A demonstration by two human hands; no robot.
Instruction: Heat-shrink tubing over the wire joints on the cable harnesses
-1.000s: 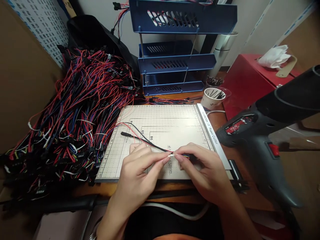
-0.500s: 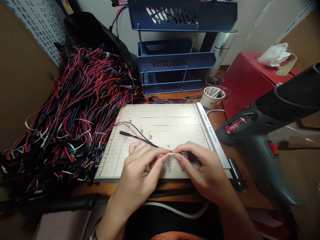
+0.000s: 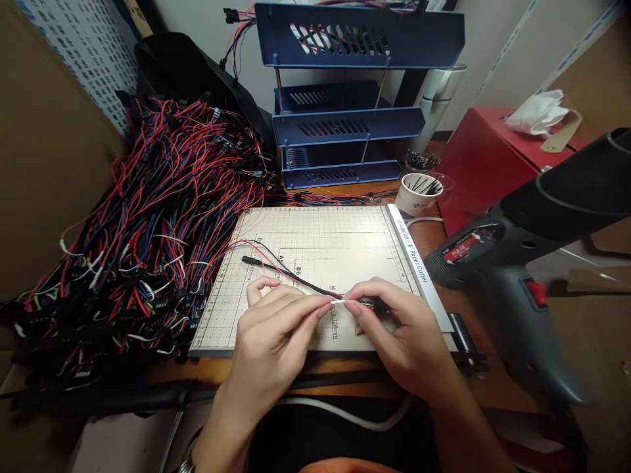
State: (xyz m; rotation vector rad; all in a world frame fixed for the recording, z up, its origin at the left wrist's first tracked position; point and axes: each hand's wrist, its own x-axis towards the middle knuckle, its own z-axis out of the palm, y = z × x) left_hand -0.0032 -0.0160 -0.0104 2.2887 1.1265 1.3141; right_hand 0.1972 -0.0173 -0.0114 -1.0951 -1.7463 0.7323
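A paper cutter board (image 3: 320, 246) lay at the middle of the desk, with both hands over its near edge: the left hand (image 3: 269, 332) beside the right hand (image 3: 401, 332), a thin wire (image 3: 290, 279) pinched between them and trailing back and left across the board. A heap of wire harnesses (image 3: 142, 223) spread to the board's left. Behind the board stood stacked paper trays (image 3: 345, 118); a cup (image 3: 419, 192) sat at its far right corner. A heat gun (image 3: 522, 263) rested to the right, a box (image 3: 488, 157) behind it.
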